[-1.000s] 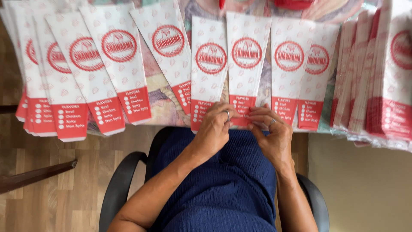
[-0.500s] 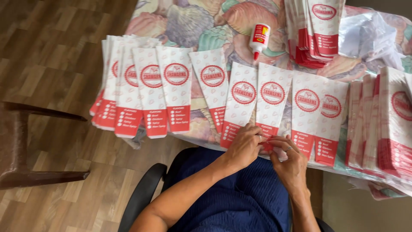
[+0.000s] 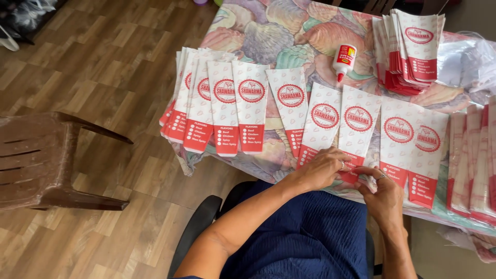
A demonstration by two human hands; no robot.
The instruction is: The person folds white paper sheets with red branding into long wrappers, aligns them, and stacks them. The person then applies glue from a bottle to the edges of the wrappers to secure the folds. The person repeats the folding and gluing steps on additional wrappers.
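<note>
A row of white paper sleeves with red round marks and red bottom bands lies along the near edge of a table with a shell-patterned cloth (image 3: pixel 289 36). My left hand (image 3: pixel 319 168) and my right hand (image 3: pixel 383 190) pinch the red bottom end of one paper sleeve (image 3: pixel 355 129) near the middle of the row. Both hands meet at that lower edge, fingers closed on it. A ring shows on each hand. A small white glue bottle with a red cap (image 3: pixel 344 60) lies on the cloth behind the row.
A stack of the same sleeves (image 3: pixel 411 46) sits at the back right, beside clear plastic bags (image 3: pixel 473 57). More sleeves overlap at the right edge (image 3: pixel 473 160) and left end (image 3: pixel 194 108). A brown plastic chair (image 3: pixel 46 165) stands on the wooden floor at left.
The view has swung left and pulled back, so the floor, chair and far stack show more. Both hands stay on the sleeve's bottom edge.
</note>
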